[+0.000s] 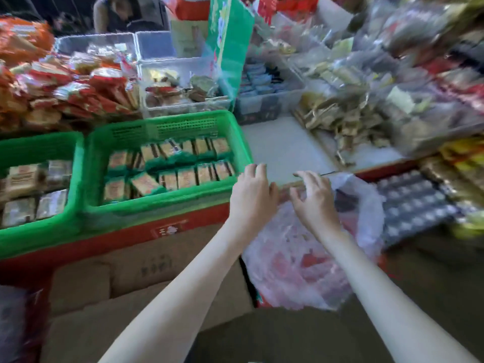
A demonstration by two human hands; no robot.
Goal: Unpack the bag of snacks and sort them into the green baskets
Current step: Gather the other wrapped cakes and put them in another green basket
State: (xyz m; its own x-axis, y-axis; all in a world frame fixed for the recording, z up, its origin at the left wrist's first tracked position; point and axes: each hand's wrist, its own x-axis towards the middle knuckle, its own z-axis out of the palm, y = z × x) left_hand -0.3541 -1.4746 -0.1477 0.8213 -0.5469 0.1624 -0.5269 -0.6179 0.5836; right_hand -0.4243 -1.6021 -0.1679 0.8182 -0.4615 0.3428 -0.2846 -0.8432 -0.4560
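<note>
A translucent plastic bag (301,260) holding red-wrapped snacks hangs at the front edge of the stall, right of centre. My left hand (252,193) hovers over its upper left rim with relaxed fingers and holds nothing. My right hand (314,200) is spread above the bag's open mouth, fingers loosely bent, gripping nothing. Left of the hands stands a green basket (167,203) filled with rows of small green-and-tan packets (170,167). A second green basket (39,229) at the far left holds clear-wrapped packets.
Clear bins (183,103) of snacks and red packet piles (78,93) sit behind the baskets. A bare white surface (282,150) lies beyond my hands. Bagged goods (366,100) crowd the right side. Cardboard boxes (131,279) stand below. A person (123,14) is at the back.
</note>
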